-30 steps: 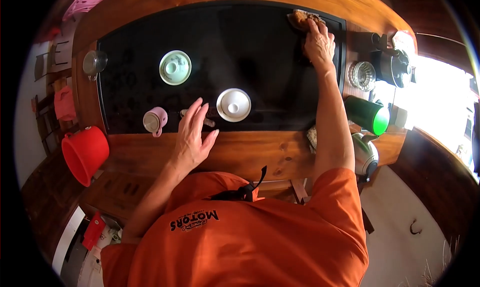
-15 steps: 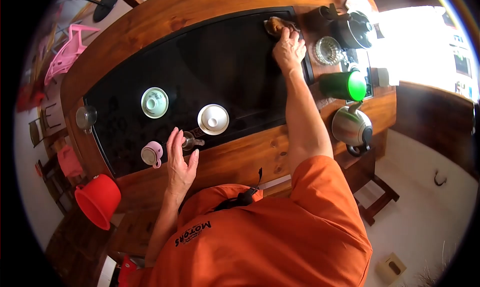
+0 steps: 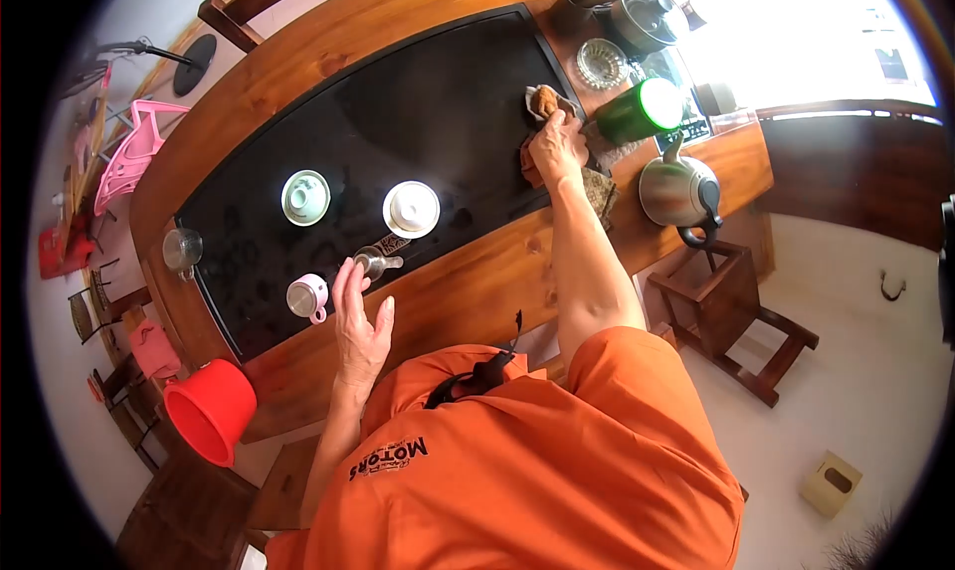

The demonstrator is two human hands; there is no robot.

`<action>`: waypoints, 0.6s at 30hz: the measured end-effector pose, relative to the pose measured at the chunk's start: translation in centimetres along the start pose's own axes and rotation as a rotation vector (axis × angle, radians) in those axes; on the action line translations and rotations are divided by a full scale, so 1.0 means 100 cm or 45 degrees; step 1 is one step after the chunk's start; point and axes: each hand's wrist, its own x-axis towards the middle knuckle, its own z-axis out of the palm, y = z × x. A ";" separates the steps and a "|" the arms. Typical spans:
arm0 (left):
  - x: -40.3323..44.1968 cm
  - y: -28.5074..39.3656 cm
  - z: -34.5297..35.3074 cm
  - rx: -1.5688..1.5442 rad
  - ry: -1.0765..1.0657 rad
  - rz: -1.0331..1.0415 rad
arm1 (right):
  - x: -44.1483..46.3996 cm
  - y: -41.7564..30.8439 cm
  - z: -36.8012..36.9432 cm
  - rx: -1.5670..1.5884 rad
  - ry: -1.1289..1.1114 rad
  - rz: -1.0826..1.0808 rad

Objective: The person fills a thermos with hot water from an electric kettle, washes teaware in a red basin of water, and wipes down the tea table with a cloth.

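My right hand [image 3: 559, 150] grips a brown and white cloth-like piece [image 3: 545, 103] on the right part of the black tray [image 3: 448, 93]; darker cloth [image 3: 600, 194] lies beside the wrist. My left hand [image 3: 358, 331] is held with fingers apart near the tray's front edge, holding nothing. Just beyond its fingertips is a small glass vessel [image 3: 374, 263]. To its left lies a pink cup [image 3: 307, 296] with a handle. A white lidded bowl [image 3: 411, 209] and a pale green one [image 3: 305, 198] stand farther back.
A steel kettle [image 3: 673, 189], a green container [image 3: 637, 110], a glass ashtray [image 3: 602, 64] and a dark pot [image 3: 647, 18] stand at the right. A clear glass [image 3: 182, 250] is at the left edge. A red bucket [image 3: 211, 411] stands front left, a wooden stool [image 3: 718, 296] front right.
The view has turned, tilting the table. My right hand has moved along the tray's right side toward me with the cloth-like piece. My left hand stays open near the glass vessel.
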 end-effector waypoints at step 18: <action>-0.046 -0.009 -0.007 0.023 -0.082 -0.047 | -0.073 0.039 -0.013 0.204 -0.013 -0.179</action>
